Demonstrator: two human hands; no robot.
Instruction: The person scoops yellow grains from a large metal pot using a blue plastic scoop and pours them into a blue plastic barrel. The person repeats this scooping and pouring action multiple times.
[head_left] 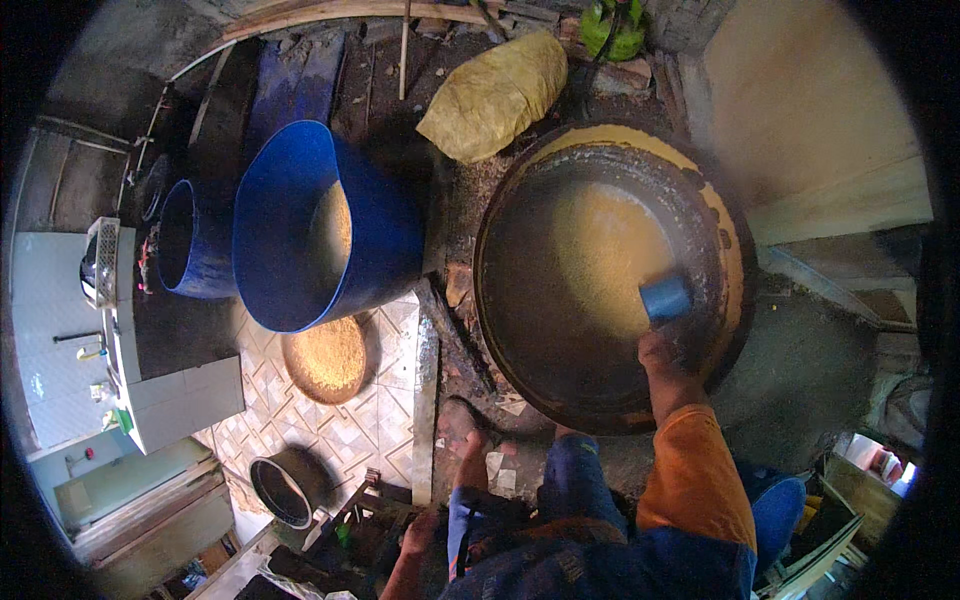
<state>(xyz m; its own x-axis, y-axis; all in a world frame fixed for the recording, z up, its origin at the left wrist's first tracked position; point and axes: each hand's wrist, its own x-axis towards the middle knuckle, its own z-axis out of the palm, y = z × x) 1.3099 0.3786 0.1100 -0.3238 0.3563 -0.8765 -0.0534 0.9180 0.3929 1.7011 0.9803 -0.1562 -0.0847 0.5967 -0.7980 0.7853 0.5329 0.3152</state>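
Orange sleeve [690, 470] nearest, the right forearm reaches over a wide round pan, its hand [657, 352] closed on a blue scoop [665, 299]. That scoop sits just beyond the right knuckles, well apart from the left hand [420, 530], which hangs low at the person's side — whether its fingers grip anything, I cannot tell. Cup-shaped and slightly blurred, the scoop is at the edge of yellow meal [605, 240] in the dark pan [737, 290] — its rim crusted tan. Farther out stand a yellowish sack [500, 95] and a big blue tub [385, 225].
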